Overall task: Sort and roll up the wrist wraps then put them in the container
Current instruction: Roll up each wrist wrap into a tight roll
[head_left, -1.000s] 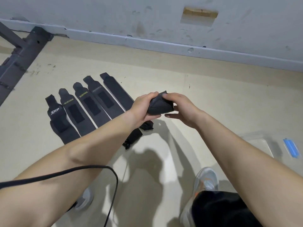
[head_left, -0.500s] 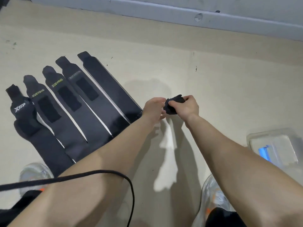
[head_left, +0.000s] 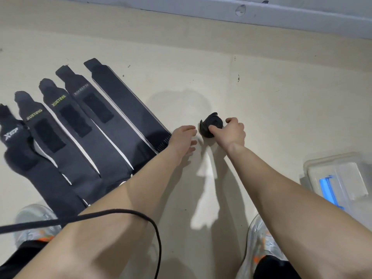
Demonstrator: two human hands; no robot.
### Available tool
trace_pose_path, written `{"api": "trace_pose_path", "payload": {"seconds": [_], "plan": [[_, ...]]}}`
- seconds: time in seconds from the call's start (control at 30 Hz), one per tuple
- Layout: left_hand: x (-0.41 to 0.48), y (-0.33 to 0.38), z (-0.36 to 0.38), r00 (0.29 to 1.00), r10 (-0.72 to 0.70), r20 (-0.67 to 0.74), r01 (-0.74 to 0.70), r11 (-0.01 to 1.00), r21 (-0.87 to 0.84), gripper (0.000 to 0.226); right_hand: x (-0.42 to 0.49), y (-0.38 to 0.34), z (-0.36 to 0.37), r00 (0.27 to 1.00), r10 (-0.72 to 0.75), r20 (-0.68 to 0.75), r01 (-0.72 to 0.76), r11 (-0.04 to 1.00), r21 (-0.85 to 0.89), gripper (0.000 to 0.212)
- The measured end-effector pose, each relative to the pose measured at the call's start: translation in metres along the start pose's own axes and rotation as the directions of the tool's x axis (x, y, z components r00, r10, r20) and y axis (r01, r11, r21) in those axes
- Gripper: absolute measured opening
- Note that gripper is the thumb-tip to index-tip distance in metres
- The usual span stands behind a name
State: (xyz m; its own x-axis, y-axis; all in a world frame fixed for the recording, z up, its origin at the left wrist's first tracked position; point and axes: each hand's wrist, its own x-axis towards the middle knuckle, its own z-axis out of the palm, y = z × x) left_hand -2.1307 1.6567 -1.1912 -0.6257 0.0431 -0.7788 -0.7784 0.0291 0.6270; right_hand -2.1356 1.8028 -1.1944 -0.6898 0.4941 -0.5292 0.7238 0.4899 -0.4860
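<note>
My right hand (head_left: 233, 132) grips a rolled black wrist wrap (head_left: 211, 124) down at the beige floor, thumb pressed on its front. Just left of the roll, my left hand (head_left: 182, 138) hovers with loosely curled fingers, holding nothing. Several flat black wrist wraps (head_left: 80, 125) lie side by side on the floor at the left; two read XUEYING, one BOKEERSI, one XTEP. My left forearm covers their near ends. A clear plastic container (head_left: 338, 178) with a blue clip sits on the floor at the right.
A grey skirting board (head_left: 201, 11) runs along the wall at the top. My two grey and orange shoes (head_left: 34, 220) stand at the bottom left and bottom right. A black cable (head_left: 124, 213) crosses my left forearm.
Both hands lowered the rolled wrap from mid-air to the floor. My left hand has let go of it and sits beside it. The camera has tilted down and closer.
</note>
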Motion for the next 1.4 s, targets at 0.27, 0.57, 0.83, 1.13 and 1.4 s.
{"api": "trace_pose_path", "payload": {"seconds": [0.27,0.57,0.83,1.13,1.4], "plan": [[-0.02,-0.033,-0.078,0.944,-0.026,-0.328,0.058,0.995,0.087,0.033,-0.066,-0.041,0.015,0.945,-0.277,0.174,0.262,0.96,0.102,0.038],[0.005,-0.05,-0.095,0.93,-0.022,-0.367,0.05,0.997,0.065,0.035,-0.045,-0.057,0.098,0.899,-0.183,0.398,0.261,0.954,-0.149,0.052],[0.033,-0.066,-0.094,0.921,-0.033,-0.387,0.066,0.995,0.073,0.03,-0.019,-0.051,0.129,0.913,-0.077,0.4,0.134,0.984,-0.116,0.032],[-0.026,-0.028,-0.101,0.863,0.395,-0.314,-0.243,0.871,0.427,0.059,-0.054,-0.088,0.066,0.854,-0.227,0.468,0.164,0.972,0.171,0.048],[-0.136,0.063,-0.128,0.671,0.738,0.067,-0.527,0.412,0.743,0.059,-0.132,-0.162,-0.041,0.825,-0.236,0.514,0.009,0.914,0.405,0.02]]}}
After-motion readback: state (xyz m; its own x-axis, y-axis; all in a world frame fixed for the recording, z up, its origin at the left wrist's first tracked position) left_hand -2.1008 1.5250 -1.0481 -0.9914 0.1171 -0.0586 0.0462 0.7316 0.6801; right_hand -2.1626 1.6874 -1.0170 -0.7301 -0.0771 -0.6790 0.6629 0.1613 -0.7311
